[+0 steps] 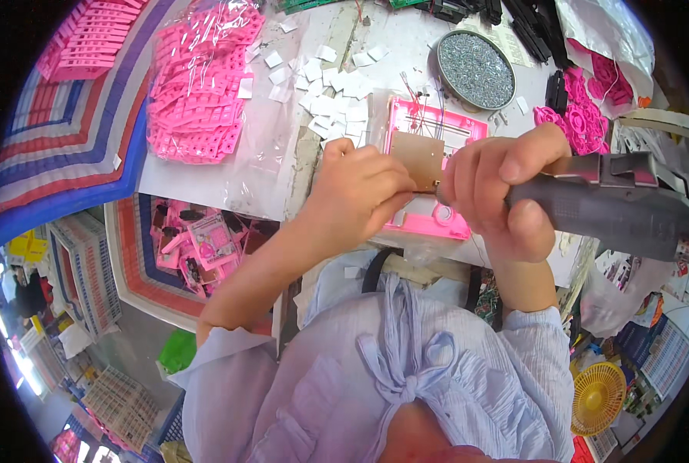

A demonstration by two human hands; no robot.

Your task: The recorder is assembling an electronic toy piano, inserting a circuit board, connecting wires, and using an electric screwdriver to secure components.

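A dark grey electric screwdriver (614, 204) lies almost level in my right hand (499, 185), its fingers wrapped round the front of the body. Its thin tip points left, toward the lower edge of a brown circuit board (418, 158). That board sits inside an open pink plastic housing (456, 227), with thin wires rising at its far side. My left hand (360, 185) is closed in a pinch at the board's near left corner, close to the screwdriver's tip. Whatever its fingertips hold is hidden.
Beyond the housing stands a round bowl (512, 91) of small screws. White square pieces (333, 100) lie scattered to the left, beside a clear bag of pink parts (202, 92). A striped-lined bin (121, 247) with pink assemblies stands lower left. More pink parts (587, 108) lie far right.
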